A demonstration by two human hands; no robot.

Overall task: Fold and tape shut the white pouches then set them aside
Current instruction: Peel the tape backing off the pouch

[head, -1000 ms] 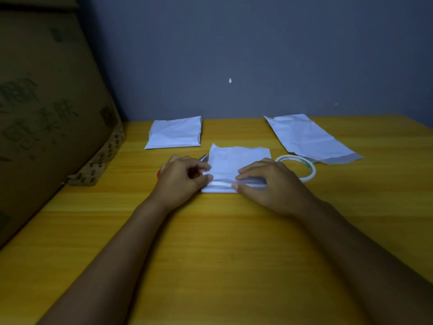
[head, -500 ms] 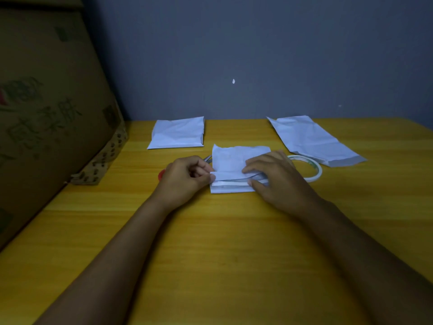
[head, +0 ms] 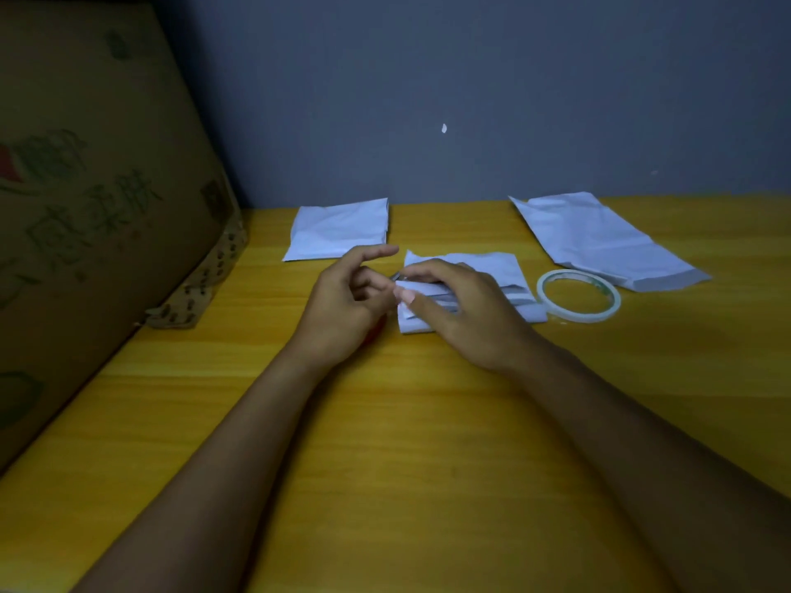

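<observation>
A white pouch (head: 492, 267), folded over with a tape strip along the fold, lies mid-table. My right hand (head: 458, 310) covers its left half, and thumb and fingertips pinch the folded left end. Just to the left, my left hand (head: 342, 301) is off the pouch, index finger stretched out and the other fingers loosely bent, holding nothing. A taped, folded pouch (head: 338, 231) lies at the back left. At the back right lies a longer flat unfolded pouch (head: 599, 246). The roll of clear tape (head: 542, 293) rests right of the worked pouch.
A large cardboard box (head: 85, 207) fills the left side and leans over the yellow wooden table (head: 428, 442). Scissors with a red handle (head: 374, 331) lie mostly hidden under my left hand. A grey wall closes the back.
My left hand has let go of the pouch's left end and lifted with fingers spread. My right hand has slid left along the fold to that end.
</observation>
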